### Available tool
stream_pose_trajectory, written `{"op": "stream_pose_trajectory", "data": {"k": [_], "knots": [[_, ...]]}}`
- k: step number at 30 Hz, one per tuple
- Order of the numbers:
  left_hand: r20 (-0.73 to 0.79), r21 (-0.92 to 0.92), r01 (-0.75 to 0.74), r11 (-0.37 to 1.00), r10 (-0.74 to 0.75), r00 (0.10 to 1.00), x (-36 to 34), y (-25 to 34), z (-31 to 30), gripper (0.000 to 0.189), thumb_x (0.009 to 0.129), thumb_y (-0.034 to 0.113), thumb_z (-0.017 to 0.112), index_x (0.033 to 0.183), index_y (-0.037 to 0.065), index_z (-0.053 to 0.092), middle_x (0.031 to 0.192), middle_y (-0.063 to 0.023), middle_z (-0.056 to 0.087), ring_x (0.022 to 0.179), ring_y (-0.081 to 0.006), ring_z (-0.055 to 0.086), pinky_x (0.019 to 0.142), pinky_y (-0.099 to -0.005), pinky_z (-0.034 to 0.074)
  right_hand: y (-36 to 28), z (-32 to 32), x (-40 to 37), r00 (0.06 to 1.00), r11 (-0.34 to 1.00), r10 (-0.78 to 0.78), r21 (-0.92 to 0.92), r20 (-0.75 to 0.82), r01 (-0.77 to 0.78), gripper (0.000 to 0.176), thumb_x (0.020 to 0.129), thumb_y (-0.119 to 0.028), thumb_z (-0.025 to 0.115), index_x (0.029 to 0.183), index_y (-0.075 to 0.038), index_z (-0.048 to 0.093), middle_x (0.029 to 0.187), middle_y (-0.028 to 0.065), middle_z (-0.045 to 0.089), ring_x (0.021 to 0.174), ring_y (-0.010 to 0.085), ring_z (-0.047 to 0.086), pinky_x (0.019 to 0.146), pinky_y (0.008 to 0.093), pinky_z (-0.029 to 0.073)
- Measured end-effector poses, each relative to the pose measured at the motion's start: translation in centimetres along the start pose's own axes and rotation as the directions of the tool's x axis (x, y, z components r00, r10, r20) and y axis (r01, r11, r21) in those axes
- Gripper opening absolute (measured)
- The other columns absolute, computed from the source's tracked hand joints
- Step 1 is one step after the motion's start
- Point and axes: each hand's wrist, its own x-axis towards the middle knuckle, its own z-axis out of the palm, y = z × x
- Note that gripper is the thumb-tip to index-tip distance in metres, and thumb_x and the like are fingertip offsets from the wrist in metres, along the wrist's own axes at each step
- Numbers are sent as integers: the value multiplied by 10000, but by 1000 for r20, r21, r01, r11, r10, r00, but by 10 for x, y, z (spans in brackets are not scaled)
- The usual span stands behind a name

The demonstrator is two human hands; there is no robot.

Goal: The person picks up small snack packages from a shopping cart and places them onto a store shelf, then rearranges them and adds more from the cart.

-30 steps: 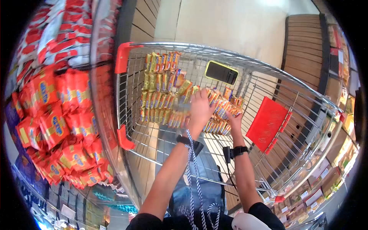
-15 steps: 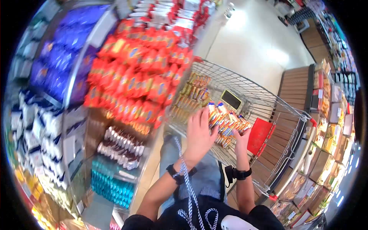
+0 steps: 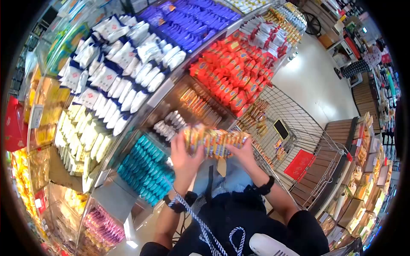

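Note:
Between my two hands is a row of small orange-and-white wrapped snack packs (image 3: 215,141), slightly blurred, pressed together from both ends. My left hand (image 3: 184,160) is closed round the left end, and my right hand (image 3: 242,153) grips the right end. The row is held up in front of my body, beside the shelf bins. Just behind it, a bin of similar orange packs (image 3: 198,104) and one of white-and-brown packs (image 3: 168,126) show in part. To the right stands a wire shopping cart (image 3: 314,128) with more wrapped packs (image 3: 255,117) inside.
A black-faced rectangular panel (image 3: 281,129) lies in the cart, near its red flap (image 3: 300,164). Bins hold red packs (image 3: 232,74), teal packs (image 3: 147,170), white packs (image 3: 115,72) and purple packs (image 3: 192,21). Another display shelf (image 3: 358,170) runs along the right. A person (image 3: 363,64) is farther back.
My hands have lifted the row of snack packs out of the cart and carried it left toward the bins. The view has swung left, showing more of the shelf.

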Motion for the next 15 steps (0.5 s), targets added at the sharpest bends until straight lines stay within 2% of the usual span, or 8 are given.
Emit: {"op": "stream_pose_trajectory", "data": {"k": [1, 2, 5, 8, 11, 12, 15], "knots": [[6, 18, 35, 999, -35, 999, 5, -5, -12, 613, 687, 169, 678, 1217, 11, 412, 1068, -184, 461, 951, -346, 505, 798, -383, 440, 5, 15, 1, 999, 999, 10, 39, 34, -11, 644, 639, -171, 786, 1069, 7, 342, 1014, 88, 515, 923, 144, 529, 794, 276, 456], [-31, 62, 30, 998, -28, 999, 10, -13, -19, 595, 680, 127, 690, 1199, 3, 428, 1045, -157, 472, 923, -303, 527, 795, -345, 440, 7, 29, 3, 998, 998, 43, 38, 43, -45, 641, 643, -181, 785, 1066, 8, 341, 1016, 92, 511, 928, 148, 524, 799, 278, 450], [-50, 139, -51, 989, 59, 997, 30, -39, -34, 564, 692, 142, 678, 1183, -6, 444, 1037, -175, 493, 903, -322, 540, 774, -364, 453, 24, 60, 16, 991, 992, 116, 34, 72, -118, 633, 654, -208, 781, 1053, 9, 340, 1024, 105, 496, 943, 161, 506, 815, 286, 430], [-4, 150, -36, 988, 37, 999, 49, -72, -32, 568, 682, 160, 685, 1174, -12, 459, 1032, -192, 514, 920, -342, 543, 770, -379, 456, 44, 82, 27, 988, 988, 122, 87, 97, -130, 639, 656, -250, 779, 1034, 16, 337, 1039, 129, 468, 970, 195, 475, 843, 311, 396], [50, 148, 13, 989, -20, 999, 69, -95, -19, 579, 674, 184, 686, 1168, -25, 468, 1058, -216, 528, 946, -359, 537, 798, -397, 442, 50, 97, 35, 983, 984, 173, -39, -61, -176, 671, 642, -284, 787, 1026, 27, 332, 1029, 141, 468, 956, 207, 481, 827, 321, 402], [68, 141, 15, 990, -25, 997, 76, -102, -12, 580, 674, 187, 685, 1168, -27, 468, 1069, -221, 528, 952, -363, 534, 809, -402, 437, 39, 100, 35, 968, 973, 230, -8, -96, -232, 641, 663, -232, 773, 1053, 49, 350, 1044, 132, 480, 965, 183, 484, 821, 307, 413], [141, 127, 16, 992, -34, 989, 100, -134, 14, 609, 665, 214, 683, 1184, -15, 461, 1097, -233, 524, 988, -376, 519, 850, -409, 419, 38, 104, 53, 947, 953, 248, -123, -203, -276, 682, 638, -254, 788, 1046, 63, 342, 1061, 150, 465, 980, 197, 474, 828, 310, 408]]}}
